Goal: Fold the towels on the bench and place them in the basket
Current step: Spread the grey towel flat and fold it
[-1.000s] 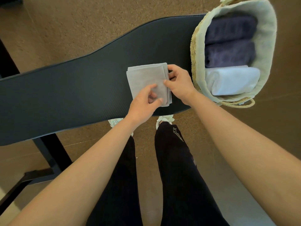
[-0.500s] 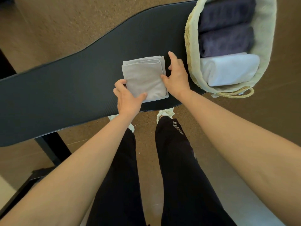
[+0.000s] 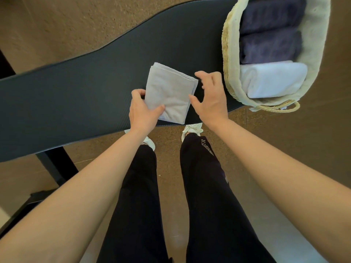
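Pinching towel corner w/ left grip; right grip spread just beside it.

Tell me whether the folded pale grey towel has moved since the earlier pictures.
Yes. The folded pale grey towel has turned clockwise against the near edge of the black padded bench, pinched by the left hand.

Lettering "YR" on right trouser leg
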Demonstrator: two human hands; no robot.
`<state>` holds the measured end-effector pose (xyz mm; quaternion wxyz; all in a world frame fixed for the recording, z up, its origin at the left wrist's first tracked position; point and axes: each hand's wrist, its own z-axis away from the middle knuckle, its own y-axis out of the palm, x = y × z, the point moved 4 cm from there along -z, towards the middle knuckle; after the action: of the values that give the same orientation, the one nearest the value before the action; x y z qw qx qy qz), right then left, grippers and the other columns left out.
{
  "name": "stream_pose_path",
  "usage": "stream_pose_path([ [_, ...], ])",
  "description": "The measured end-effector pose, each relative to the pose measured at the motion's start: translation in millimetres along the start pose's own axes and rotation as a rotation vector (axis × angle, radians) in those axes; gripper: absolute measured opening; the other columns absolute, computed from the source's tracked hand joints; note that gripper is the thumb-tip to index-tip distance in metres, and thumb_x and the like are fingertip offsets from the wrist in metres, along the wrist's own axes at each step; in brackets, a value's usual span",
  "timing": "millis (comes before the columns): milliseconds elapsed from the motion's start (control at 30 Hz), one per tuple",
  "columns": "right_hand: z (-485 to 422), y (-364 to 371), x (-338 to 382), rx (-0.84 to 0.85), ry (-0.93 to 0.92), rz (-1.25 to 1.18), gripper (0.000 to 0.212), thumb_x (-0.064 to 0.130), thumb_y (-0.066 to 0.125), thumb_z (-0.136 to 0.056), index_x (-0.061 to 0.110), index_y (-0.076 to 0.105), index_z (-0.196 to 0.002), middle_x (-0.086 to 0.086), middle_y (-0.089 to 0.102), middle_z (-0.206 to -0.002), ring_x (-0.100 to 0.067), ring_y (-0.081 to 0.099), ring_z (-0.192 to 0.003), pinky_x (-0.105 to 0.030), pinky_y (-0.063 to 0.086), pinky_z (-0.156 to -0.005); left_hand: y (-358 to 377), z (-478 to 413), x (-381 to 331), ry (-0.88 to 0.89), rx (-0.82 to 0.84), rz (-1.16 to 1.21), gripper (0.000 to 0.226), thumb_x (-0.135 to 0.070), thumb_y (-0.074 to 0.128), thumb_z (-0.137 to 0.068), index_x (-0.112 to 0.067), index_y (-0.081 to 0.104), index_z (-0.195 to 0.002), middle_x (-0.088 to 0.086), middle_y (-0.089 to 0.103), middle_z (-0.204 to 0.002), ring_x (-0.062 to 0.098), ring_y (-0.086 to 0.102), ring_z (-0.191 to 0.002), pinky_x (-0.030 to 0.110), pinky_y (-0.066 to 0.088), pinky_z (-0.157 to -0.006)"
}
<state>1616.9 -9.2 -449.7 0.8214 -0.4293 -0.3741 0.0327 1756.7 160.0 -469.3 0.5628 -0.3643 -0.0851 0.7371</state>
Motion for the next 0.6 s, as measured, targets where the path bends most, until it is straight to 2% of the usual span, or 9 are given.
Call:
stream_pose_path([
  [100, -4.8, 8.7, 18.0, 0.130, -0.162, 0.058, 0.041, 0.019, 0.076, -0.090, 0.013, 0.064, -0.128, -0.008, 0.058, -0.123, -0.024, 0.052, -0.114, -0.024, 0.045, -0.093, -9.2, -5.7, -6.8, 0.108, 0.004, -0.038, 0.066, -0.032, 0.087, -0.078, -0.024, 0.044, -0.127, -0.003, 0.056, -0.124, 0.014, 0.059, -0.111, 0.038, 0.058, -0.092],
  [233, -23.6, 21.8, 23.5, 0.394, -0.111, 0.192, 0.046, 0.019, 0.065, -0.097, 0.018, 0.054, -0.142, -0.004, 0.052, -0.134, -0.024, 0.040, -0.124, -0.034, 0.043, -0.105, -10.6, -7.1, -16.3, 0.268, 0.085, -0.151, 0.079, -0.030, 0.091, -0.073, -0.025, 0.044, -0.136, -0.004, 0.052, -0.129, 0.014, 0.056, -0.113, 0.033, 0.053, -0.087],
  [367, -44.3, 21.2, 24.2, 0.498, 0.015, 0.129, 0.031, 0.019, 0.055, -0.102, 0.019, 0.063, -0.132, -0.006, 0.054, -0.123, -0.022, 0.045, -0.117, -0.032, 0.042, -0.097, -2.2, 1.4, -21.2, 0.506, 0.077, -0.354, 0.075, -0.022, 0.084, -0.080, -0.020, 0.043, -0.142, 0.005, 0.049, -0.130, 0.019, 0.054, -0.108, 0.033, 0.052, -0.083],
  [433, -49.1, 16.4, 23.4, 0.529, 0.152, -0.048, 0.026, 0.024, 0.050, -0.105, 0.014, 0.069, -0.119, -0.004, 0.059, -0.111, -0.017, 0.054, -0.104, -0.032, 0.045, -0.091, 3.5, 9.3, -22.1, 0.656, 0.012, -0.453, 0.070, -0.016, 0.083, -0.081, -0.013, 0.047, -0.141, 0.013, 0.052, -0.122, 0.023, 0.055, -0.098, 0.031, 0.053, -0.076],
  [533, -54.0, 7.2, 21.0, 0.518, 0.455, -0.392, 0.037, 0.042, 0.040, -0.108, 0.015, 0.067, -0.113, 0.004, 0.065, -0.104, -0.009, 0.060, -0.099, -0.029, 0.049, -0.093, 13.8, 19.8, -18.4, 0.813, -0.055, -0.499, 0.065, -0.009, 0.081, -0.080, -0.009, 0.052, -0.138, 0.017, 0.056, -0.116, 0.028, 0.056, -0.095, 0.029, 0.049, -0.071],
  [600, -56.6, 3.4, 17.0, 0.513, 0.525, -0.456, 0.046, 0.054, 0.039, -0.105, 0.017, 0.064, -0.118, 0.004, 0.065, -0.108, -0.010, 0.062, -0.101, -0.027, 0.051, -0.095, 20.6, 24.2, -14.5, 0.862, -0.052, -0.495, 0.063, -0.004, 0.079, -0.080, -0.010, 0.055, -0.138, 0.015, 0.058, -0.117, 0.029, 0.056, -0.098, 0.034, 0.054, -0.071],
])
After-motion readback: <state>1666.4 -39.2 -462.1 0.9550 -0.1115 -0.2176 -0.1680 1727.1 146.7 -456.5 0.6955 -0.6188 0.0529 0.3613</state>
